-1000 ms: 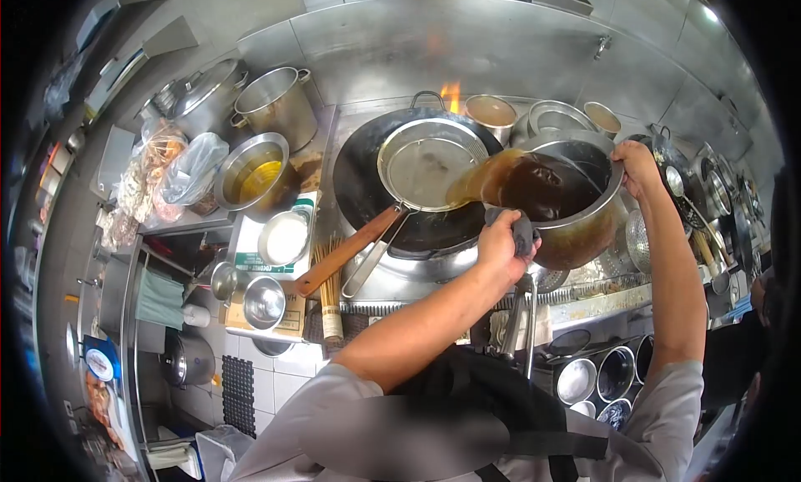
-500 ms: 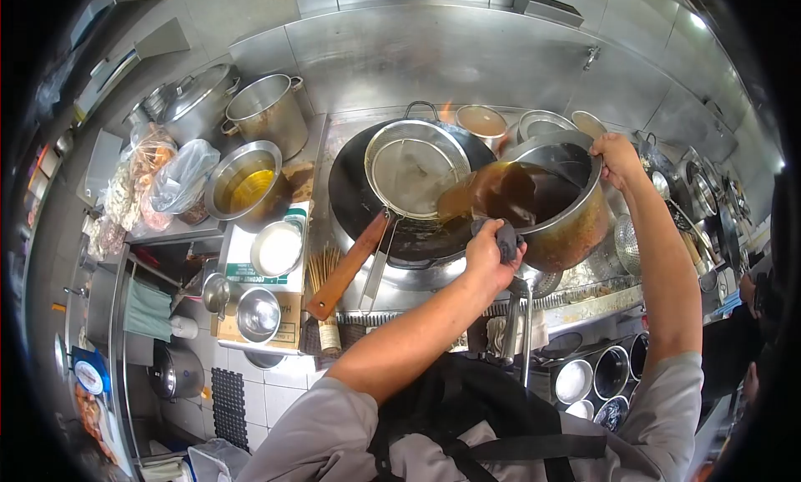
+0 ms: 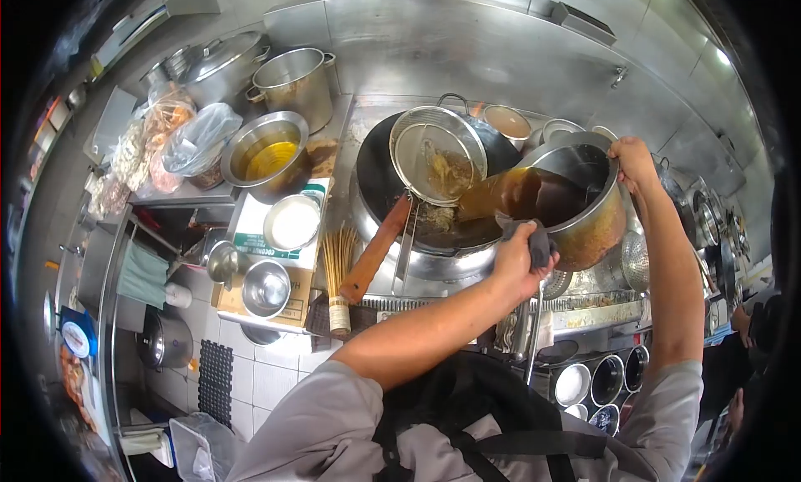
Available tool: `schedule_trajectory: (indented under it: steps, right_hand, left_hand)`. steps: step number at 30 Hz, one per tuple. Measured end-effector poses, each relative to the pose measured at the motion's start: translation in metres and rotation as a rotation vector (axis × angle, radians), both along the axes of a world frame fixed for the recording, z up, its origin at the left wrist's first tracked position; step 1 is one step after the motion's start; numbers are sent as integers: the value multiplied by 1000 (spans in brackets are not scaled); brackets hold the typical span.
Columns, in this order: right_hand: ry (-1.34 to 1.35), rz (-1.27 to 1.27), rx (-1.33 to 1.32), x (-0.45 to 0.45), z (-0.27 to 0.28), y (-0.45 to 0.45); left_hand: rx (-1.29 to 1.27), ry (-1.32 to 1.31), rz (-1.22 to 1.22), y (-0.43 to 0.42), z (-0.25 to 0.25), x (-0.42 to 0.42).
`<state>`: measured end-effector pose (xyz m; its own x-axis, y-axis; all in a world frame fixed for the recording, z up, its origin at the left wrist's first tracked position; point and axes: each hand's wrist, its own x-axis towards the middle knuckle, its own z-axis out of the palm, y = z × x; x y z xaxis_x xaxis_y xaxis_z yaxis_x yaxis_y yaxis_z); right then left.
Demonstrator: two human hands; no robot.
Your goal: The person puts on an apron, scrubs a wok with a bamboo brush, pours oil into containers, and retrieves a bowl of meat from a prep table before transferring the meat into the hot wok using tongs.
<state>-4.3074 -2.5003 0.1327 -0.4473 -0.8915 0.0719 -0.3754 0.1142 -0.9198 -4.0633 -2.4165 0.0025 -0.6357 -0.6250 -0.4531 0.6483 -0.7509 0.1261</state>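
Observation:
My right hand (image 3: 632, 162) is closed on the far right rim of a large metal stockpot (image 3: 591, 238), its handle hidden. The pot is tilted left over a wok (image 3: 377, 158). Closed around a dark cloth (image 3: 541, 242), my left hand (image 3: 519, 263) grips the pot's near side. Brown liquid (image 3: 499, 196) streams over the lip into a fine-mesh strainer (image 3: 421, 137) resting across the wok. Brownish bits lie in its mesh. The strainer's wooden handle (image 3: 377, 248) points toward me.
Left of the wok stand a bowl of yellow oil (image 3: 273, 158), a white-filled bowl (image 3: 292, 223) and a bamboo brush (image 3: 338, 273). A tall pot (image 3: 296, 90) and plastic bags (image 3: 200, 140) sit behind. Perforated ladles (image 3: 636, 263) hang at the right. Several containers (image 3: 572, 385) are below.
Liquid keeps pouring from the tilted pot. More brown bits and liquid now show in the strainer, where it looked cloudy before. The whole scene has shifted a little within the view.

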Motion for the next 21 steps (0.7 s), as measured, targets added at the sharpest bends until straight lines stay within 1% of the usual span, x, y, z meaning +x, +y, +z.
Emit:
schedule_trajectory:
  steps: [1,2,3,4,5,6,8,9,10,11,12,13,14,15,16,17,18,20,21]
  right_hand:
    - [26,-6,-4,5,2,1]
    - [55,-12,-9,9,5,0]
    - [65,-10,-8,13,7,-1]
    - [148,-23,-6,17,8,-1]
    - [232,-42,-4,18,8,0]
    - [242,-54,-1,18,7,0]
    - [286,-38,-23,19,5,0]
    - [277,-54,-40,26,7,4]
    - [283,-65,-38,26,7,5]
    - [337,-99,-51,26,5,3]
    - [390,-131,-64,26,4,1]
    - [391,-136,-58,25,2,-1]
    - [375,-137,-68,23,0,-3]
    - [358,-136,-77,21,-2,-5]
    - [358,-135,-72,20,-4,-7]
    - [362,-140,-72,19,-4,-9]
    - [365,-145,-75,20,-3,-11]
    - [418,-150,-71,24,-1,-14]
    - [471,-155,-60,26,0,-14]
  left_hand:
    - [-24,53,-56,10,6,8]
    - [-22,61,-52,23,11,18]
    - [-189,42,-99,38,16,30]
    - [-357,22,-150,51,23,45]
    - [-475,29,-231,60,34,70]
    - [-595,37,-313,68,44,101]
    - [-965,-156,-193,78,55,158]
    - [-1050,-246,-205,78,60,198]
    - [-1002,-245,-141,81,63,234]
    - [-1039,-330,39,81,50,268]
    - [-998,-395,112,77,53,296]
    - [-1008,-647,245,74,53,322]
    - [-1108,-923,376,63,34,351]
    - [-1026,-1276,507,57,24,368]
    - [-917,-1467,545,47,7,386]
    - [-972,-1714,583,35,-25,411]
    - [-970,-1715,584,29,-48,427]
    - [-906,-2156,456,21,-88,452]
    - [-909,-2152,414,17,-108,463]
